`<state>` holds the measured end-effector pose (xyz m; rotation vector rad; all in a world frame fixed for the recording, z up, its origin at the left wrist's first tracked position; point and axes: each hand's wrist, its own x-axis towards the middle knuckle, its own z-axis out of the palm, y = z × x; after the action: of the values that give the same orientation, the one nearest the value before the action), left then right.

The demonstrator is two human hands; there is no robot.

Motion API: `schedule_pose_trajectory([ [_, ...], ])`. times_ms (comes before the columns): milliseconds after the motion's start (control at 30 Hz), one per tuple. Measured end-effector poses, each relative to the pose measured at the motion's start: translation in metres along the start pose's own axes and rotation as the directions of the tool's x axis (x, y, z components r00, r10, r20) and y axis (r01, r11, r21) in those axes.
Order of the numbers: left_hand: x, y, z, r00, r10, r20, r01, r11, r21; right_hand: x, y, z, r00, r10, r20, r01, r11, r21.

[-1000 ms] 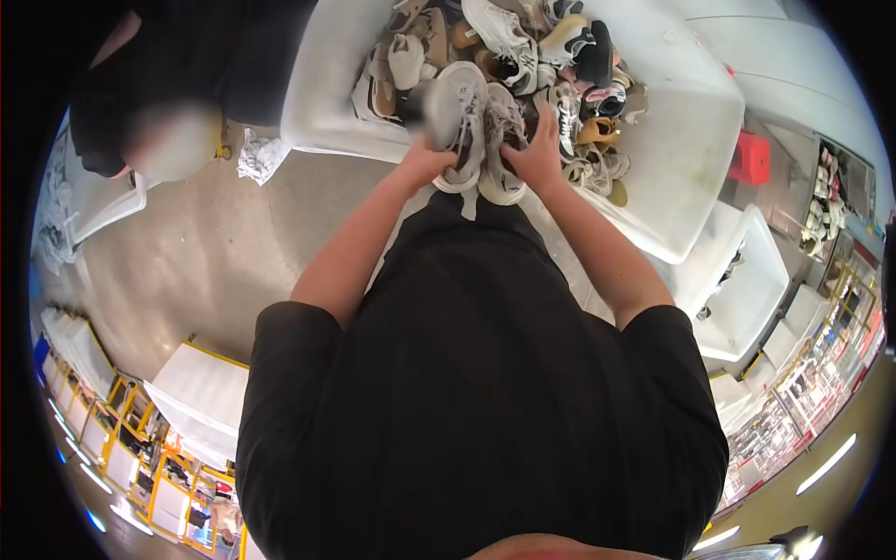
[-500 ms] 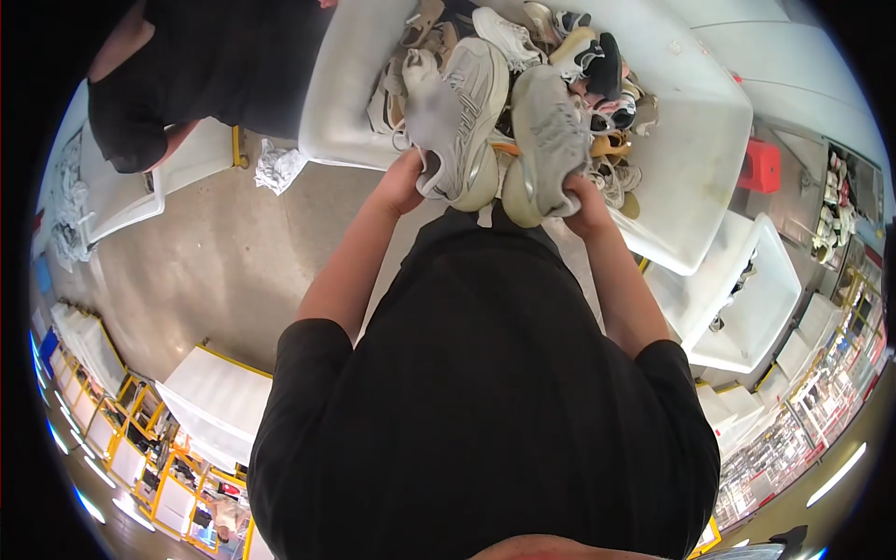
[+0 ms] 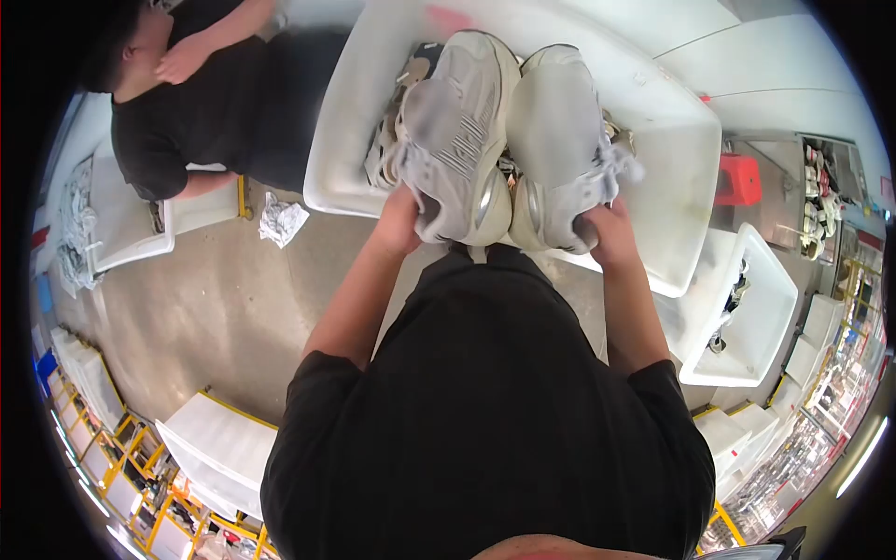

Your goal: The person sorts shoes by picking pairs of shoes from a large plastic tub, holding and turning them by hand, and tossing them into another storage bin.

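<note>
Two pale grey-white sneakers are held up side by side, toes pointing away from me. My left hand (image 3: 400,220) grips the heel end of the left sneaker (image 3: 457,140), with fingers partly hidden at the shoe's opening. The heel of the right sneaker (image 3: 555,140) is in my right hand (image 3: 611,231); its laces hang loose at the side. Both shoes are above a large white bin (image 3: 672,215) and hide most of the shoes piled inside. A few brown and dark shoes (image 3: 383,149) show at the bin's left inner side.
A person in a black shirt (image 3: 210,103) stands at the left. Crumpled white paper (image 3: 282,220) lies on the floor. To the right are another white bin (image 3: 747,308) with shoes and a red box (image 3: 739,179). White carts (image 3: 215,439) stand at lower left.
The sneakers have come closer and turned so that they stand side by side. My view has shifted, and the other person's arm is now raised towards the head.
</note>
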<state>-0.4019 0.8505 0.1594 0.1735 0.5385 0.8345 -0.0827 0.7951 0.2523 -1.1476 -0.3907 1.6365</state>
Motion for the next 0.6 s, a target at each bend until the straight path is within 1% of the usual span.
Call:
schedule_pose_trajectory([
  [33, 0.002, -0.004, 0.001, 0.993, 0.117, -0.036, -0.084, 0.865, 0.495, -0.004, -0.009, 0.011, 0.978, -0.204, 0.037, 0.205, 0.929, -0.307],
  [67, 0.003, -0.005, 0.035, 0.937, 0.343, 0.065, -0.308, 0.725, 0.616, -0.007, -0.013, 0.018, 0.916, -0.381, 0.126, 0.381, 0.727, -0.570],
  [100, 0.004, -0.007, 0.069, 0.821, 0.547, 0.162, -0.481, 0.511, 0.712, -0.011, -0.012, 0.024, 0.909, -0.393, 0.137, 0.381, 0.650, -0.657],
  [133, 0.008, -0.019, 0.079, 0.821, 0.540, 0.185, -0.490, 0.502, 0.712, -0.010, -0.002, 0.021, 0.889, -0.436, 0.138, 0.385, 0.551, -0.740],
  [200, 0.019, -0.041, 0.082, 0.772, 0.588, 0.240, -0.586, 0.515, 0.625, -0.014, 0.005, 0.031, 0.870, -0.480, 0.111, 0.378, 0.507, -0.775],
  [233, 0.021, -0.041, 0.081, 0.803, 0.537, 0.259, -0.556, 0.517, 0.651, -0.013, 0.012, 0.029, 0.858, -0.505, 0.092, 0.379, 0.504, -0.776],
  [267, 0.024, -0.047, 0.078, 0.805, 0.517, 0.291, -0.565, 0.518, 0.642, -0.010, 0.015, 0.022, 0.843, -0.530, 0.089, 0.397, 0.502, -0.769],
  [300, 0.026, -0.056, 0.073, 0.777, 0.550, 0.307, -0.537, 0.323, 0.780, -0.007, 0.016, 0.018, 0.823, -0.563, 0.080, 0.413, 0.494, -0.765],
  [333, 0.029, -0.070, 0.072, 0.744, 0.571, 0.348, -0.493, 0.117, 0.862, -0.013, 0.012, 0.019, 0.799, -0.601, 0.008, 0.345, 0.448, -0.825],
  [367, 0.029, -0.081, 0.069, 0.727, 0.549, 0.413, -0.504, 0.018, 0.863, -0.007, 0.022, 0.001, 0.795, -0.607, 0.000, 0.332, 0.435, -0.837],
  [400, 0.028, -0.089, 0.067, 0.706, 0.517, 0.484, -0.526, -0.076, 0.847, -0.004, 0.024, -0.005, 0.741, -0.670, 0.032, 0.392, 0.395, -0.831],
  [433, 0.026, -0.093, 0.072, 0.740, 0.472, 0.479, -0.537, -0.014, 0.843, -0.010, 0.028, -0.009, 0.814, -0.565, -0.135, 0.271, 0.574, -0.772],
  [467, 0.022, -0.094, 0.076, 0.771, 0.420, 0.479, -0.544, 0.042, 0.838, -0.006, 0.044, -0.028, 0.822, -0.528, -0.214, 0.182, 0.599, -0.779],
  [500, 0.017, -0.096, 0.080, 0.780, 0.326, 0.534, -0.560, -0.016, 0.828, -0.002, 0.068, -0.055, 0.823, -0.514, -0.243, 0.209, 0.671, -0.711],
  [533, 0.014, -0.097, 0.084, 0.781, 0.238, 0.577, -0.576, -0.084, 0.813, -0.026, 0.058, -0.051, 0.858, -0.300, -0.417, 0.003, 0.815, -0.580],
  [567, 0.019, -0.096, 0.083, 0.759, 0.195, 0.621, -0.620, -0.075, 0.781, -0.047, 0.055, -0.045, 0.855, -0.168, -0.491, -0.051, 0.914, -0.402],
  [600, 0.024, -0.096, 0.078, 0.864, 0.032, 0.503, -0.497, 0.222, 0.839, -0.059, 0.071, -0.054, 0.833, -0.197, -0.517, -0.024, 0.921, -0.390],
])
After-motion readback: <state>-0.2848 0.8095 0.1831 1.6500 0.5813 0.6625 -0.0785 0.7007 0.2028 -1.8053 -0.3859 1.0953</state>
